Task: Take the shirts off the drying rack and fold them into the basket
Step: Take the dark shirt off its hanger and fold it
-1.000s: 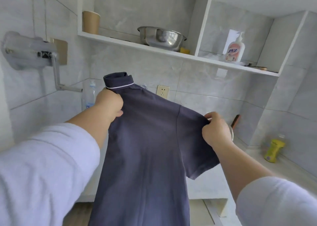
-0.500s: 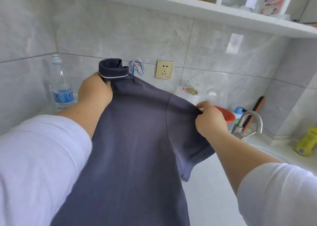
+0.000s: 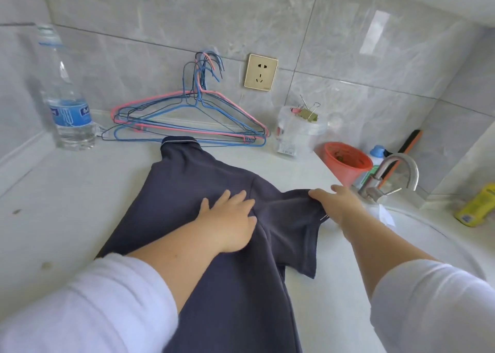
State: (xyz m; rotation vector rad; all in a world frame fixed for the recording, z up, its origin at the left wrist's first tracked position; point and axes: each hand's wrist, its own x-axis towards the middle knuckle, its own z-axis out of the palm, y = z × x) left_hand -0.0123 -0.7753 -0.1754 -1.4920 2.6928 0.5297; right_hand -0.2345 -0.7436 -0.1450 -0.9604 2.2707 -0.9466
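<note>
Half a second ago you held the polo shirt [image 3: 203,192] up in the air by collar and sleeve; now it lies spread on the white surface [image 3: 67,205], collar pointing at the wall. Your left hand [image 3: 227,221] has let go of the collar and presses flat on the chest, fingers spread and slightly apart. Your right hand [image 3: 337,205] pinches the sleeve hem, fingers closed on the cloth near the faucet [image 3: 388,178].

The shirt's lower part runs out of the bottom edge, and your white sleeves cover part of it. The basket and drying rack are out of view. The sink [image 3: 434,234] shows only as a curved rim at the right, partly behind your right arm.

The shirt is a dark navy, matte knit with a thin pale stripe along the collar. Behind it lies a tangle of thin wire hangers [image 3: 187,119], pink and blue, hooks leaning on the grey marbled tile. A clear plastic water bottle [image 3: 65,98] stands upright at the left. A gold wall socket [image 3: 260,72] sits above, and a round orange cup [image 3: 347,162] stands beside the brushed-metal faucet.
</note>
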